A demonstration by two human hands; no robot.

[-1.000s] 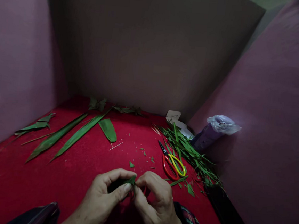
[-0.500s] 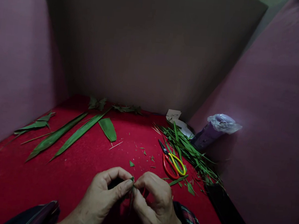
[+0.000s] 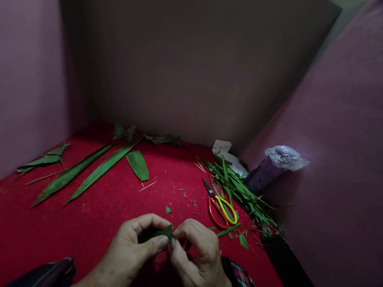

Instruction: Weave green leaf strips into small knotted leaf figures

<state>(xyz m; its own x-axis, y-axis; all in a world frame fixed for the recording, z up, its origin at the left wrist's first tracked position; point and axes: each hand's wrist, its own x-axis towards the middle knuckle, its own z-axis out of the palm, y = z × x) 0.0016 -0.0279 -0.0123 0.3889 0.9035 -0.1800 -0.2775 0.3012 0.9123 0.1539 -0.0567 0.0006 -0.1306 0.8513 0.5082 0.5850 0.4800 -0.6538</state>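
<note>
Between my fingers is a small piece of green leaf (image 3: 154, 232), partly covered by the hands. My left hand (image 3: 132, 241) pinches it between thumb and index finger, and most of the visible leaf lies within that curl. From the other side, my right hand (image 3: 197, 251) closes thumb and forefinger on the leaf's right end; the exact hold is hidden. Just beyond the right hand lie scissors (image 3: 219, 205) with one red and one yellow handle, blades pointing away. Small leaf scraps (image 3: 168, 209) are scattered ahead of both hands.
Long green leaves (image 3: 101, 173) and a broad cut leaf (image 3: 137, 165) lie on the red cloth (image 3: 103, 229). To the right are a heap of leaf strips (image 3: 241, 188), a purple container (image 3: 270, 168) topped with clear plastic and a white card (image 3: 221, 146). Walls stand on three sides.
More of the green leaf now shows inside the curl of my left hand. Both hands stay nearly in place, fingertips together. The things on the cloth have not moved.
</note>
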